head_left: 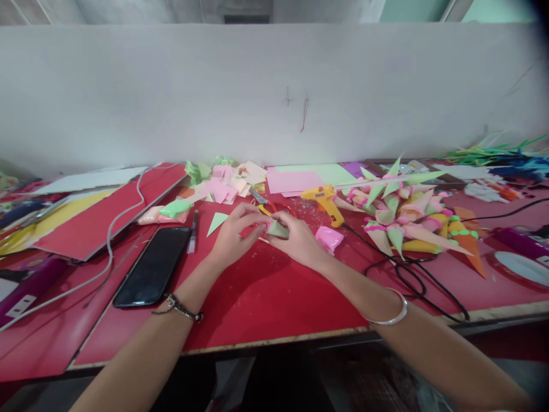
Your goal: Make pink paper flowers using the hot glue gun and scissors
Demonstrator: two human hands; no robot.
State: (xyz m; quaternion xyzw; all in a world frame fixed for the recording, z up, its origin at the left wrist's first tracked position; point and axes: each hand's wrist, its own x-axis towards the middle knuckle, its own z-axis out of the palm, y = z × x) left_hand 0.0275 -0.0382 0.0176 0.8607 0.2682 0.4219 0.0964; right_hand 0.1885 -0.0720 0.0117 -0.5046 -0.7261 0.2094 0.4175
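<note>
Fingers of the right hand (297, 236) wrap a pale green paper cone (279, 230), left of and nearer than the yellow glue gun (326, 201); those of the left hand (235, 236) bend at its rim, though whether they pinch anything I cannot tell. Pink shows at that rim, so trimming seems under way. Right of the gun, a pile of cones (410, 213), many trimmed, looks largely done; left of it, flat paper pieces (221, 187) appear unrolled.

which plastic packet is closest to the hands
The bright pink packet, just beside the right hand; the green packet and peach packet lie together farther off, past the phone.
</note>
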